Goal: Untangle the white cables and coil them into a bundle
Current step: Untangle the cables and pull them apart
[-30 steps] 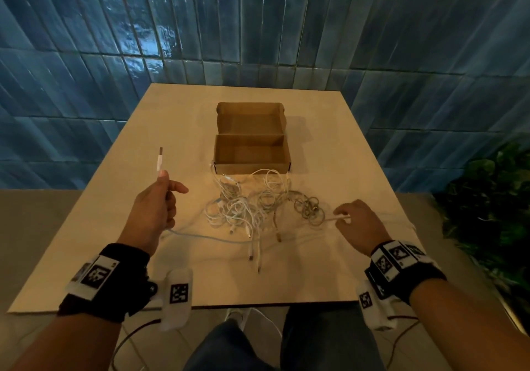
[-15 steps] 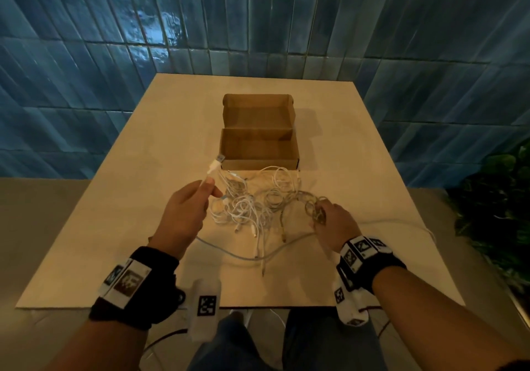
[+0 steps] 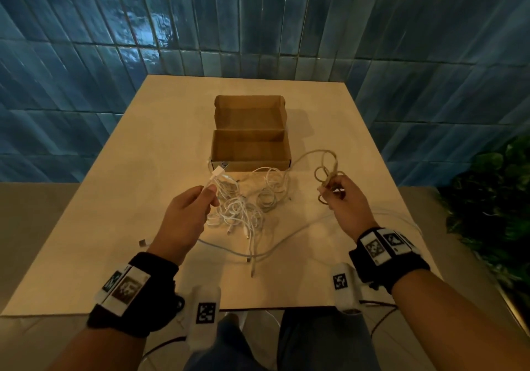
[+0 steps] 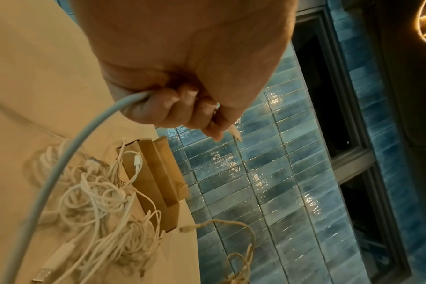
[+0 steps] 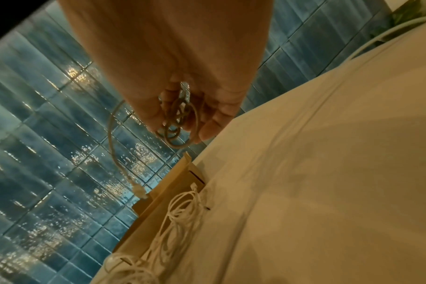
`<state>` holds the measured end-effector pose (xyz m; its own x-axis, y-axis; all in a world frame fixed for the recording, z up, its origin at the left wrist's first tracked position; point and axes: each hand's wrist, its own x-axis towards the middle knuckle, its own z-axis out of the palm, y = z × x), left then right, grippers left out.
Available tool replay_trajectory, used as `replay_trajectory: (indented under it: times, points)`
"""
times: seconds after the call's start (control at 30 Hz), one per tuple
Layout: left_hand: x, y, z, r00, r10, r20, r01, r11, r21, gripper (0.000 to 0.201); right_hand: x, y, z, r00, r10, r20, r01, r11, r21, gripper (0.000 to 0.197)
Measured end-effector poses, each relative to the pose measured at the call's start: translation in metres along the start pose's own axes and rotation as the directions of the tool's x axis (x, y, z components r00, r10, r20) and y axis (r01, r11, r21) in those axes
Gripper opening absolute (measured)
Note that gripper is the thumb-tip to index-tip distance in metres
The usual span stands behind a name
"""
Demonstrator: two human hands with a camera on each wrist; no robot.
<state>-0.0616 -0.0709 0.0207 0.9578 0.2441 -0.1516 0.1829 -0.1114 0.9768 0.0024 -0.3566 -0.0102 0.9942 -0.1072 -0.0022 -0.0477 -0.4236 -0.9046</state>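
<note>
A tangle of white cables (image 3: 243, 206) lies on the table in front of the cardboard box (image 3: 250, 144). My left hand (image 3: 210, 191) pinches one pale cable just below its USB plug (image 3: 219, 171), above the tangle's left side. That cable (image 3: 259, 253) trails back in a long arc across the table. The left wrist view shows my fingers (image 4: 173, 107) curled round the cable (image 4: 68, 159). My right hand (image 3: 329, 195) holds a small tan looped cable (image 3: 327, 170) raised right of the tangle. In the right wrist view the loops (image 5: 180, 119) hang from my fingers, with one plug end (image 5: 139, 190) dangling.
The open, empty box sits mid-table just beyond the tangle. A loose plug (image 3: 142, 242) lies near my left wrist. The table's front edge (image 3: 258, 307) is close to my knees. A leafy plant (image 3: 493, 204) stands off the table's right side, and blue tiles back the scene.
My right hand took the tan loops off the table and lifted them up and to the right. My left hand swung in from the left to the tangle, still holding the plug end.
</note>
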Motion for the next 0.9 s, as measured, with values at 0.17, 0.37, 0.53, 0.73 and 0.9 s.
replay_trajectory:
  times: [0.17, 0.37, 0.53, 0.73, 0.9]
  points:
    - [-0.003, 0.006, -0.003, 1.000, 0.019, 0.011, -0.018, 1.000, -0.010, 0.038, 0.002, -0.021, -0.001, 1.000, -0.012, -0.011, 0.013, 0.997, 0.080, 0.009]
    - [-0.013, 0.019, 0.003, 0.993, 0.091, 0.077, -0.091, 0.996, 0.006, 0.032, -0.020, -0.045, 0.010, 0.983, -0.111, 0.143, 0.089, 0.984, 0.155, 0.019]
    - [-0.022, 0.025, 0.022, 0.971, 0.196, 0.138, -0.204, 0.978, 0.047, 0.011, -0.047, -0.066, 0.022, 0.919, -0.219, 0.329, 0.186, 0.974, 0.129, 0.031]
    - [-0.031, 0.023, 0.036, 0.964, 0.181, 0.196, -0.194, 0.980, 0.048, 0.015, -0.071, -0.088, 0.024, 0.864, -0.267, 0.427, 0.166, 0.951, 0.259, 0.039]
    - [-0.035, 0.023, 0.037, 0.961, 0.207, 0.184, -0.221, 0.973, 0.061, 0.014, -0.081, -0.088, 0.027, 0.882, -0.266, 0.389, 0.163, 0.947, 0.277, 0.042]
